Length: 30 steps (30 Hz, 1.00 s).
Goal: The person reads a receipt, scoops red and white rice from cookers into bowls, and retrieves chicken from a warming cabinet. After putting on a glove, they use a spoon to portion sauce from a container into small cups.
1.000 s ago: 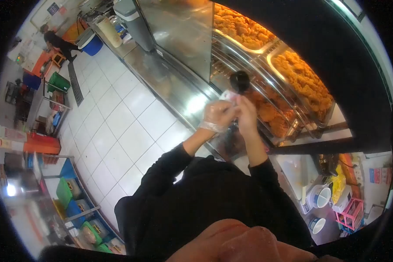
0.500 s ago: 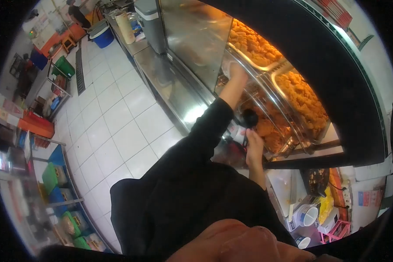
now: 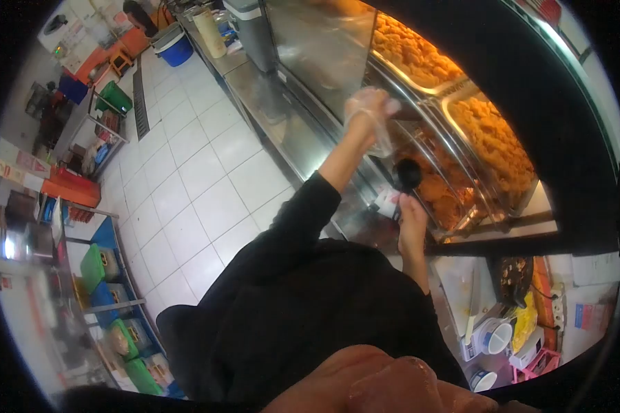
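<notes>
My left hand (image 3: 366, 113), in a clear loose plastic glove, is at the opening of a lit display case, beside the glass door (image 3: 324, 51). Its fingers look curled; whatever they may hold cannot be made out. Lower down, my bare right hand (image 3: 412, 217) grips a white package with red print (image 3: 388, 201). Close above that package is a round black object (image 3: 408, 174), whose kind I cannot tell. Golden fried pieces, apparently chicken (image 3: 444, 196), lie behind the metal rails (image 3: 455, 148) near both hands.
More fried food fills metal trays (image 3: 492, 141) deeper in the case. A steel counter (image 3: 275, 113) runs left, with a grey container (image 3: 251, 31) on it. White cups (image 3: 497, 337) stand at lower right. A person (image 3: 139, 17) is far back beside a blue tub (image 3: 175, 49).
My left hand has drawn back out of the case toward the counter side. The right hand still grips the white package. The whole view has shifted slightly.
</notes>
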Available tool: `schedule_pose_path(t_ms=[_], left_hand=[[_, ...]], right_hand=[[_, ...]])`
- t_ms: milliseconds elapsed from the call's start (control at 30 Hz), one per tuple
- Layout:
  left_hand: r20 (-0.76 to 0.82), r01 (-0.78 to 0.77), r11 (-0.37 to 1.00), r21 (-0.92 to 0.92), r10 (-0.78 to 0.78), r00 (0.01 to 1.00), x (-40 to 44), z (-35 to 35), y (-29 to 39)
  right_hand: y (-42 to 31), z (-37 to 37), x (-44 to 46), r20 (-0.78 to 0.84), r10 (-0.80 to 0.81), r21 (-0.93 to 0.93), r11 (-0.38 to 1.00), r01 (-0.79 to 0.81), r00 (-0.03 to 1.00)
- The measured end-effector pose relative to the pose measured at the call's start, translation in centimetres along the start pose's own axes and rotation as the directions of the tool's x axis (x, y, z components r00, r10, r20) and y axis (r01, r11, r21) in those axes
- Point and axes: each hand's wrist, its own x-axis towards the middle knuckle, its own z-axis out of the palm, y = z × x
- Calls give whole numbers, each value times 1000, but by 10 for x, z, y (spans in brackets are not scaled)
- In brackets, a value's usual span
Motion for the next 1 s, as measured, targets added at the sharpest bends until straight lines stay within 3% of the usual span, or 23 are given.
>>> schedule_pose_path(t_ms=[133,167,200,233,267,367,400,467,500,533,633,767,800,900,933,1000], left_hand=[[5,76,992,100,-77,997,-21,-6,29],[67,-96,900,425,75,995,-20,-9,30],[182,-268,681,682,196,963,-14,-14,30],[83,-94,892,442,63,995,-22,-3,37],[-18,73,988,134,-71,997,-30,7,45],[142,-56,972,226,24,990,-28,-4,38],[290,-309,598,740,132,948,-31,-13,38],[39,-21,903,428,5,999,-55,4,43],[-69,116,970,214,-104,992,-63,8,45],[-70,174,957,230,-162,984,-64,1,48],[-114,135,975,178,-116,987,-72,-10,46],[-112,169,923,346,-138,984,-101,-8,77],[-5,149,906,396,-160,987,-101,-22,80],[-113,221,847,483,-190,975,-121,-24,96],[-120,280,846,454,-254,960,-127,-27,101],[-53,287,833,473,-298,953,-144,-43,104]], right_hand=[[-5,3,-8,-12,-26,5,1000,26,1000],[-4,2,-10,-16,-30,12,999,31,999],[-1,1,-9,-33,-34,2,999,34,999],[4,0,-7,-51,-35,-8,999,34,998],[7,-2,-6,-70,-35,-20,999,34,997],[-8,2,-3,-126,-104,-86,992,94,987],[-11,1,-2,-129,-132,-100,988,119,983],[-14,0,-3,-144,-140,-27,990,137,980],[-14,-1,-5,-150,-139,10,990,142,979],[-14,-2,-9,-156,-148,-42,989,144,977],[-18,-9,-19,-157,-153,-154,980,129,976],[-5,-28,-42,-111,-128,-215,971,102,986],[1,-36,-50,-92,-122,-242,966,97,988],[-5,-53,-81,-59,28,-317,947,-45,998],[-8,-55,-91,-66,-2,-380,925,-23,998],[-8,-70,-112,-94,116,-369,918,-143,989]])
